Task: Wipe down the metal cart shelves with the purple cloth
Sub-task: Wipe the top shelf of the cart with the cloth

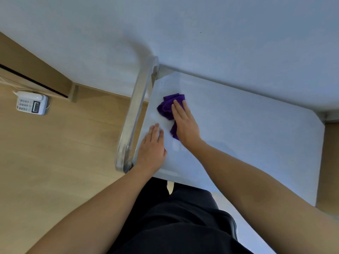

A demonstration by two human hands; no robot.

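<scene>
**Head view: both hands flat on the cart's top shelf**

Nearest, dark clothing fills the bottom edge, with two bare forearms reaching out over it. The left hand [153,143] lies flat on the pale top shelf [247,134], fingers straight and holding nothing, just beside the metal handle [135,114]. A little further on, the right hand [184,123] presses the bunched purple cloth [166,107] onto the shelf with straight fingers. Beyond stands a white wall [220,33]. Off left, a white telephone [32,104] sits on the wooden floor [64,143].
</scene>
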